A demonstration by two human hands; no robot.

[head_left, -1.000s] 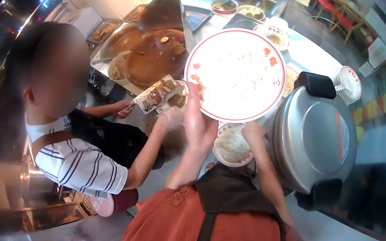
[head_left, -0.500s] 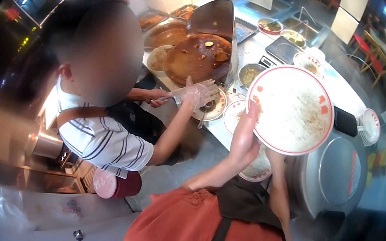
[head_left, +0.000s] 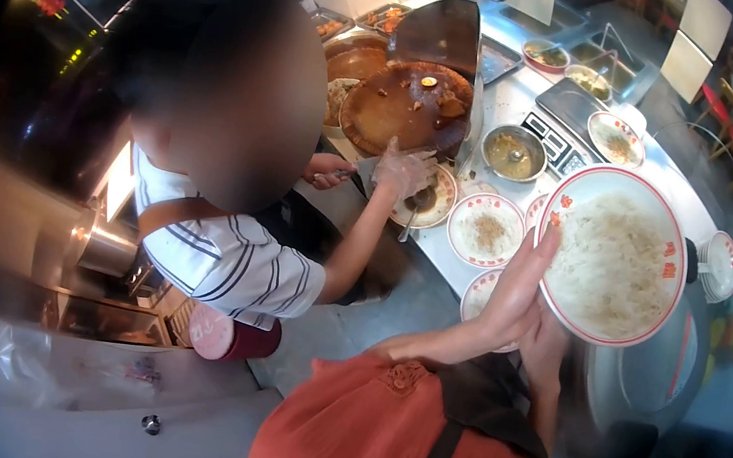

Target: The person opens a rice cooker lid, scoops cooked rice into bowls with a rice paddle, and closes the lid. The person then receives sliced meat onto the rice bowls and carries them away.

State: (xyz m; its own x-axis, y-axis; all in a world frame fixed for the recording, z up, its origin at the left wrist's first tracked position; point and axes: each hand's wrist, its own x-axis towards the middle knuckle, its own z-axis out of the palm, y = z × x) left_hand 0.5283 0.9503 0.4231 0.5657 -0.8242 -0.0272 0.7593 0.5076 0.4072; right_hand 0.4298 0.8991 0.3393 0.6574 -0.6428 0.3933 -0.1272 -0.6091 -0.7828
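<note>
A white plate (head_left: 616, 254) with a red rim carries white rice and tilts toward me in the air. My left hand (head_left: 518, 289) grips its left edge, thumb over the rim. Below the plate is my right hand (head_left: 545, 346), close to my left wrist; the plate and my left hand hide its fingers. On the counter beneath, a plate with brown crumbs (head_left: 486, 230) lies to the left of my left hand. Another plate (head_left: 475, 294) is partly covered by my left forearm.
At left a co-worker's gloved hand (head_left: 401, 171) is over a plate with brown sauce (head_left: 436, 204). Behind stand a wide pan of brown sauce (head_left: 393, 123), a steel bowl (head_left: 510, 167) and a scale (head_left: 548, 143). At right are a large grey cooker (head_left: 640, 378) and stacked plates (head_left: 722, 266).
The rice plate and both my hands have moved right and slightly down in view, baring more of the crumb plate. The whole scene has also shifted right as the camera turned.
</note>
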